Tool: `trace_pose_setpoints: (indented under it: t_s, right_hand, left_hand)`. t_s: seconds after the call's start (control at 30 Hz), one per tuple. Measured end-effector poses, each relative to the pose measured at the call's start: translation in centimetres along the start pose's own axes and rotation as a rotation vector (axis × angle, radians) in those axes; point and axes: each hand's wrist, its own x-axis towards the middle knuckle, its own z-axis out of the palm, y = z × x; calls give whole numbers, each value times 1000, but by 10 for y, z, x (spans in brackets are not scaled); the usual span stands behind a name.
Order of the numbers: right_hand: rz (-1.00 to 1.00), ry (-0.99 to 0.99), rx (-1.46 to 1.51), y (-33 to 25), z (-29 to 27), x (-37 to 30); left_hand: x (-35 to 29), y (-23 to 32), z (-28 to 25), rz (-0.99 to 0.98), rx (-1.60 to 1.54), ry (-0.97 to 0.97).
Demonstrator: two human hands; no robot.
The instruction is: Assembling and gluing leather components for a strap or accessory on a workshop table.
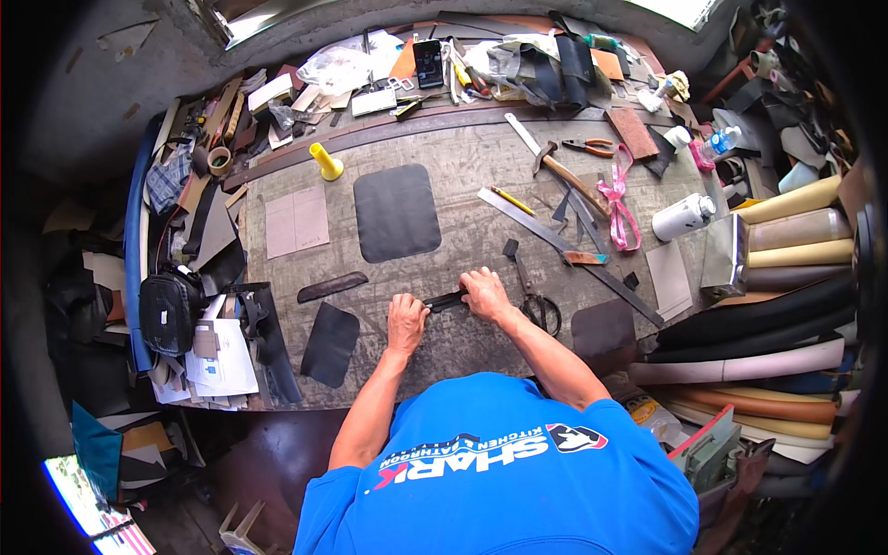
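A narrow black strip point(446, 302), seemingly leather, lies between my hands just above the table. The fingers of my left hand point(407, 320) are closed on its left end. At its right end my right hand point(485, 294) grips it with bent fingers. Just right of that hand lie scissors point(541, 314) with dark handles. To the left of my hands are a dark curved strip point(333, 287) and a black leather piece point(330, 344). Beyond them a larger black leather panel point(398, 213) with rounded corners lies flat.
A metal ruler point(523, 220), yellow pencil point(512, 201), hammer point(572, 180) and pliers point(588, 146) lie far right. Nearby are a pink ribbon-like band point(613, 199) and white bottle point(683, 217). A yellow cone-shaped holder point(326, 163) stands far left. Rolled materials point(740, 361) crowd the right side.
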Motion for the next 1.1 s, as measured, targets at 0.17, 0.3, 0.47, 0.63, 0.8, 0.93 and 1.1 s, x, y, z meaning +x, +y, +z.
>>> trace_pose_setpoints:
  t_s: [0.17, 0.3, 0.47, 0.63, 0.8, 0.93, 1.1]
  right_hand:
    - [125, -37, 46, 0, 3, 5]
    - [154, -26, 49, 0, 3, 5]
    - [162, 1, 61, -1, 6, 3]
    - [192, -4, 116, 1, 4, 2]
    - [197, -17, 140, 3, 4, 4]
    - [195, -13, 144, 4, 3, 4]
    - [191, -14, 155, 5, 4, 4]
  left_hand:
    - [-7, -3, 1, 13, -54, 44]
    - [-11, -4, -1, -9, -40, 83]
    - [-14, -8, 0, -28, -41, 78]
    - [-12, -4, -6, -40, -53, 76]
    - [-11, -4, -5, -44, -37, 73]
    - [-10, -3, -5, -56, -30, 72]
    - [-17, -4, -14, -99, -22, 108]
